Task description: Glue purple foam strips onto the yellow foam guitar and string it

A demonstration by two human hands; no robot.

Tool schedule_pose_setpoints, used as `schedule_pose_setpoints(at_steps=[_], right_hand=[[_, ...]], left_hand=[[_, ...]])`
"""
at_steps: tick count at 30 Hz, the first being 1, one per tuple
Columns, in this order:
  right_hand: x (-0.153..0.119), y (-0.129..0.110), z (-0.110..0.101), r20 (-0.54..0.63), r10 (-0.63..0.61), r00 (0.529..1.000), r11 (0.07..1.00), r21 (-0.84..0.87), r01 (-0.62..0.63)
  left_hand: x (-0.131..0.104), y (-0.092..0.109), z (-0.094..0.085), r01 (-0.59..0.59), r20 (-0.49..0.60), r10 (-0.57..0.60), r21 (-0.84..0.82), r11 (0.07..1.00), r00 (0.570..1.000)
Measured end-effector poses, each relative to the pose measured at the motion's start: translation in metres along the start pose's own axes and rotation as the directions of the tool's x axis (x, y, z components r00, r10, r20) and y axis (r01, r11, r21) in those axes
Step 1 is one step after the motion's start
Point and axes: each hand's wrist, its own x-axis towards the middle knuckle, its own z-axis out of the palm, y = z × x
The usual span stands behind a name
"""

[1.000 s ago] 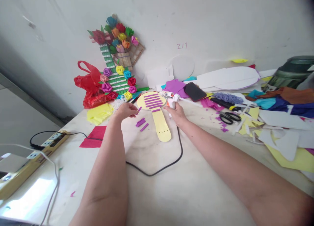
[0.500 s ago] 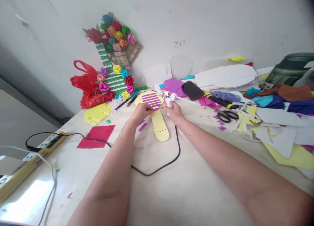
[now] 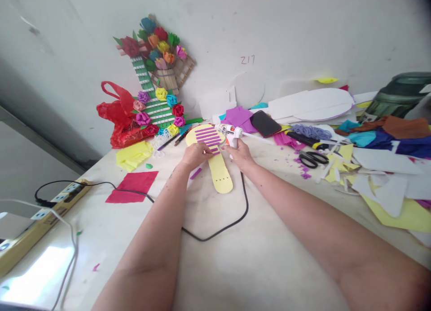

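Note:
A pale yellow paddle-shaped cutout (image 3: 221, 174) lies on the table, its round end towards the wall. Across that round end run several purple strips (image 3: 207, 135). My left hand (image 3: 197, 154) is over the cutout's left side, fingers pinched at the end of a purple strip near the narrow part. My right hand (image 3: 241, 156) is closed around the handle of a white glue gun (image 3: 235, 138), just right of the cutout, nozzle pointing left. One loose purple strip (image 3: 195, 173) lies below my left hand.
A black cord (image 3: 215, 234) loops in front of the cutout. Scissors (image 3: 313, 159), a phone (image 3: 266, 123) and paper scraps (image 3: 380, 189) lie to the right. Paper flowers (image 3: 161, 46), a red bag (image 3: 117, 115) and a power strip (image 3: 60, 201) are on the left.
My left hand has shifted slightly lower along the cutout, to the lowest purple strip by the narrow part. My right hand stays in place with the glue gun.

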Motion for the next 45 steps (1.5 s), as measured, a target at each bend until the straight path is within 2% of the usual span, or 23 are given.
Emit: schedule_pose_setpoints(at_steps=[7,12,16,19,36,45], right_hand=[[0.001,0.001,0.0,-0.002,0.004,1.0,1.0,-0.007,-0.004],[0.002,0.004,0.0,-0.017,-0.008,1.0,0.999,-0.045,0.007],[0.002,0.004,0.0,-0.033,-0.009,0.999,0.995,-0.099,0.006],[0.001,0.004,-0.001,-0.022,-0.018,1.0,0.992,-0.124,0.015],[0.001,0.004,-0.001,0.082,-0.031,0.996,0.978,-0.201,0.047],[0.0,0.002,-0.001,0.074,-0.012,0.997,0.974,-0.223,0.028]], left_hand=[[0.0,-0.001,-0.002,-0.017,-0.026,0.016,-0.04,0.999,1.0],[-0.003,-0.007,-0.011,0.062,-0.097,-0.068,-0.065,0.996,0.993],[-0.008,-0.013,-0.017,0.177,-0.01,-0.179,-0.093,0.98,0.984],[-0.009,-0.016,-0.017,0.214,0.064,-0.208,-0.114,0.97,0.976],[-0.008,-0.014,-0.009,0.2,0.055,-0.195,-0.128,0.971,0.979],[-0.007,-0.015,-0.009,0.189,0.038,-0.186,-0.153,0.97,0.982]])
